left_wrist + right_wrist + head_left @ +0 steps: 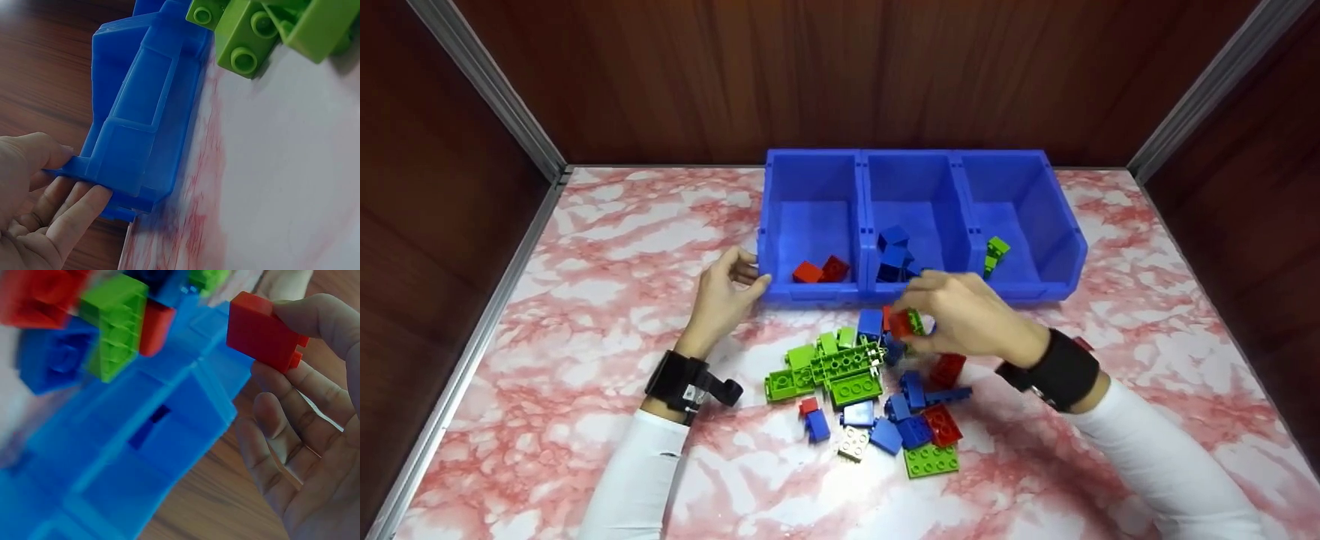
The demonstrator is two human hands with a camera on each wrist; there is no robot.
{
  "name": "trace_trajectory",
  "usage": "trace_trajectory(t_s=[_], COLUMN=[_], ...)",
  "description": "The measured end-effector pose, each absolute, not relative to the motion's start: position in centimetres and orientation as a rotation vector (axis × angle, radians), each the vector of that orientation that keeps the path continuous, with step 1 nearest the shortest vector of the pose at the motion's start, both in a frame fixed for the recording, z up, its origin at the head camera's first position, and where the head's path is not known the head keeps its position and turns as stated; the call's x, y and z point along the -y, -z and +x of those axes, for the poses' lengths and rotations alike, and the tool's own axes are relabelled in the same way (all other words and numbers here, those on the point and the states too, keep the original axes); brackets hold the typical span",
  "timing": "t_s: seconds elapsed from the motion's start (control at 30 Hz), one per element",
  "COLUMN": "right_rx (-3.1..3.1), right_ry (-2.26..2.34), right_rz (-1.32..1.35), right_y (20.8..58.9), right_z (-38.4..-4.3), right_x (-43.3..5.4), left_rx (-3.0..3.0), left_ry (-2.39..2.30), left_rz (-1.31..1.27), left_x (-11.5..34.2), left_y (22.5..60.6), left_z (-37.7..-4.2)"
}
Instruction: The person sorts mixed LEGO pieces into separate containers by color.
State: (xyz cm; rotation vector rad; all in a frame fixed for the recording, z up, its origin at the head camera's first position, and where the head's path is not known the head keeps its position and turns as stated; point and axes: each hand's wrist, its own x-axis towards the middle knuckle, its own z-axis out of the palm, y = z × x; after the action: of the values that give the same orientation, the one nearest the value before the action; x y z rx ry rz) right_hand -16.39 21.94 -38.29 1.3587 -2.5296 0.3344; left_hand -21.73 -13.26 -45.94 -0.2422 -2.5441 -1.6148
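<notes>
A red brick (261,332), studs toward the palm, is pinched in the right hand (960,311). The left hand (727,289) grips the near left corner of an upright blue bin (810,295). Red bricks (808,273) lie in its left compartment, blue bricks (894,255) in the middle, green bricks (997,247) in the right. A mixed pile (847,364) lies before it.

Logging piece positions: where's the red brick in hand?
In the head view, the red brick is slightly right of centre, pinched in the right hand, in front of the middle blue bin.
</notes>
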Motion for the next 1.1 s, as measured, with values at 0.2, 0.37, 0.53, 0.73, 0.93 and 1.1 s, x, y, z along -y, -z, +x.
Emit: trace_trajectory(t_s=[0.2,0.37,0.53,0.73,0.93,1.1], right_rx=[2.505,2.569,2.66,2.746,2.848,2.921], right_ry=[-0.317,-0.375,-0.387,-0.292,-0.194,-0.209], right_rz=[1.331,1.227,1.096,1.071,1.08,1.059], right_y=[36.6,35.7,35.7,36.7,38.0,38.8], right_z=[-18.6,-20.6,-22.3,-24.1,-25.6,-26.4], right_x=[-19.2,-16.0,-12.6,-9.3,-6.9,-5.8], left_rx=[2.533,2.532,2.537,2.521,2.513,2.508], left_ry=[1.6,1.608,1.631,1.635,1.625,1.62], left_rz=[-0.249,-0.246,-0.242,-0.256,-0.272,-0.278], left_x=[13.3,13.3,13.3,13.4,13.3,13.3], left_y=[46.2,46.1,46.1,46.2,46.2,46.1], left_z=[-21.7,-21.7,-21.8,-21.9,-21.9,-21.8])
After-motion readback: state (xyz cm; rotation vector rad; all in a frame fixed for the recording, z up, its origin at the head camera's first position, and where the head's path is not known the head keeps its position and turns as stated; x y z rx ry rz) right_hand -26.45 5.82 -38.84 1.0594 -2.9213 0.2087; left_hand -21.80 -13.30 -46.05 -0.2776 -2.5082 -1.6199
